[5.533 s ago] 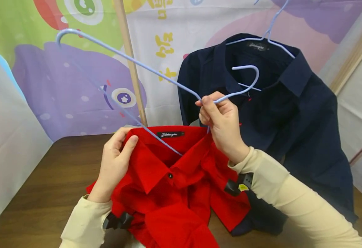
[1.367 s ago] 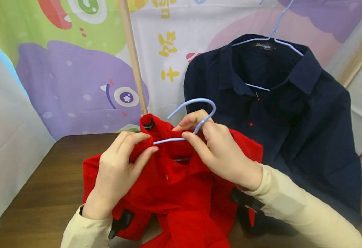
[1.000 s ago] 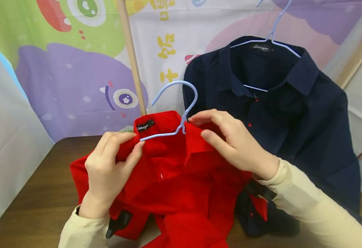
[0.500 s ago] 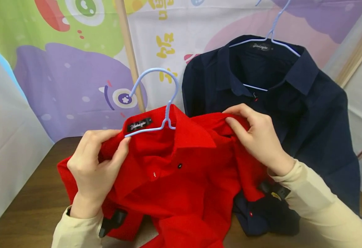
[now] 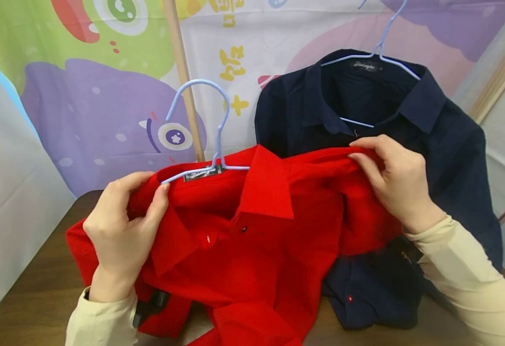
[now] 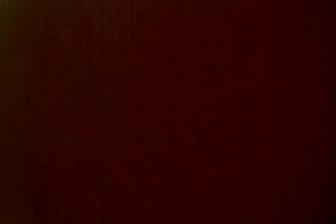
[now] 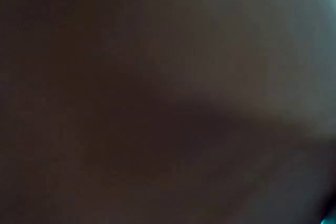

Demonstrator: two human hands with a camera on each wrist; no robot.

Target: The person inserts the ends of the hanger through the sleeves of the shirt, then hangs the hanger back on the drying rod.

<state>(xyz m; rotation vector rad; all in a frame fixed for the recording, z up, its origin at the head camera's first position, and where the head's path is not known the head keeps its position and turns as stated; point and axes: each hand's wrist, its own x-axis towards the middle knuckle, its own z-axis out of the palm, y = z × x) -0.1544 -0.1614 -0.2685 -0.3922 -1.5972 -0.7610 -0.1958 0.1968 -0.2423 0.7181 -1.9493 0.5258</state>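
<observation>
In the head view a red shirt (image 5: pixel 252 259) hangs spread between my hands, collar upward. A light blue wire hanger (image 5: pixel 219 139) sits inside its neck, the hook standing above the collar. My left hand (image 5: pixel 120 230) pinches the shirt's left shoulder beside the collar, together with the hanger's arm. With thumb and fingers my right hand (image 5: pixel 397 180) pinches the other shoulder seam, far out from the collar. The hanger's lower parts are hidden in the cloth. Both wrist views are dark and blurred; the left shows only deep red.
Behind on the right, a navy shirt (image 5: pixel 408 158) hangs on a second blue hanger (image 5: pixel 386 33). A brown wooden table (image 5: pixel 31 278) lies beneath. A wooden pole (image 5: pixel 181 62) and a printed cloth backdrop (image 5: pixel 96 125) stand behind.
The hanger went from outside the shirt's neck to inside it, and its hook has turned upright. My right hand let go of the hanger and moved right along the shoulder, stretching the shirt wide.
</observation>
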